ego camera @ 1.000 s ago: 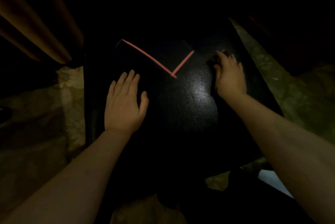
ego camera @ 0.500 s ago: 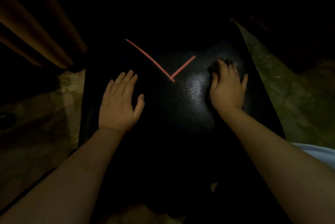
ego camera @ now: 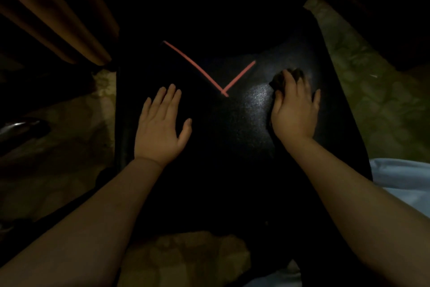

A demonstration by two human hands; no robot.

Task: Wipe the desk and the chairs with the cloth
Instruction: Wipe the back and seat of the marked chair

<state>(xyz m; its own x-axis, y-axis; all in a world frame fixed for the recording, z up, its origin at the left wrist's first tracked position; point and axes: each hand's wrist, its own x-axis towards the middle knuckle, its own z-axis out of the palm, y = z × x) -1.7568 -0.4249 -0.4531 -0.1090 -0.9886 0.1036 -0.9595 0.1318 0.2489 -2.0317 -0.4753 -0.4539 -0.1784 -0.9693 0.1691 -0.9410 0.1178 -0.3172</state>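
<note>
A black glossy surface fills the middle of the head view, with a bright glare patch near its centre. My right hand lies on its right part and presses down on a dark crumpled cloth. The cloth shows beyond the fingertips and beside the thumb; the rest is hidden under the palm. My left hand rests flat on the left part, fingers straight and together, thumb out, holding nothing.
Two thin red lines meet in a V on the surface between the hands. Brown curtain folds hang at the upper left. Patterned floor shows on both sides. A pale blue garment is at the right edge.
My right hand has slid the cloth a little toward me relative to the red V. My left hand stays flat in much the same place. The view has shifted slightly.
</note>
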